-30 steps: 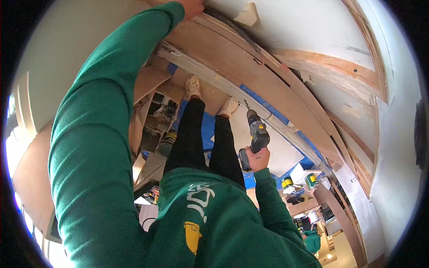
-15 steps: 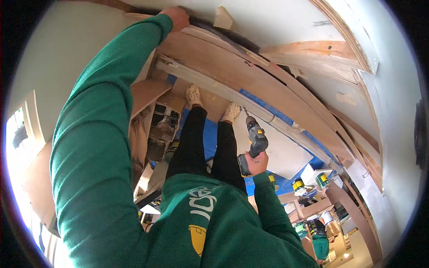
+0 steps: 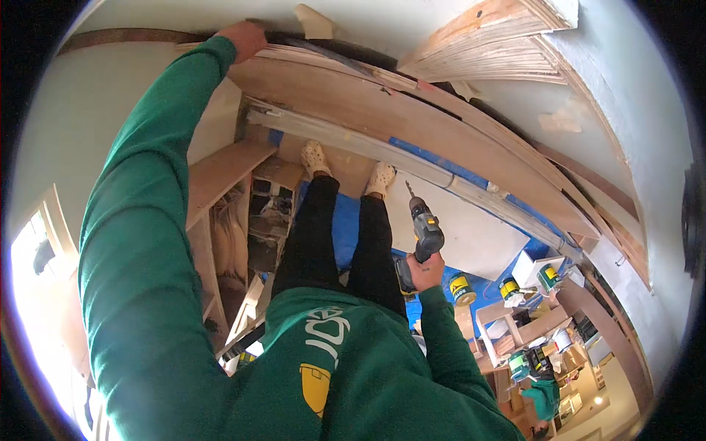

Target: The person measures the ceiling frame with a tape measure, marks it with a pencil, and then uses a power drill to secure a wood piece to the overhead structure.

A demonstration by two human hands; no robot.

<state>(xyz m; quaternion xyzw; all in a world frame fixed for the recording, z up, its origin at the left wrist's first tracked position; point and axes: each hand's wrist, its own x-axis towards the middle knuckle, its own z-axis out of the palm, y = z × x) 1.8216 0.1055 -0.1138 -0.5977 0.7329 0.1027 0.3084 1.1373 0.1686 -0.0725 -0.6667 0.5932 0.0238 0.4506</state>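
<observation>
My left hand (image 3: 246,41) reaches up to the far left, its fingers curled over the upper edge of a long wooden board (image 3: 309,87); the fingertips are hidden at the dark gap behind it. In my right hand (image 3: 426,273) is a dark grey and yellow cordless drill (image 3: 426,232), held by its grip. A long twist bit (image 3: 410,189) sticks out of its chuck and points up the picture, clear of the board. Below the drill bit lies a large white sheet (image 3: 463,231) on the floor.
Along the board's foot runs a pale pipe (image 3: 368,140). Blue floor covering (image 3: 346,228) shows around my legs. At right stand paint cans (image 3: 462,288) and a cluttered wooden unit (image 3: 507,323); another person in green (image 3: 544,397) is beyond. Left is a wooden shelf unit (image 3: 224,173). Layered plywood (image 3: 493,44) juts out above.
The view has shifted, bringing more of the left shelf unit and the paint cans into sight. My left hand stays at the board's edge, and the drill remains in my right hand.
</observation>
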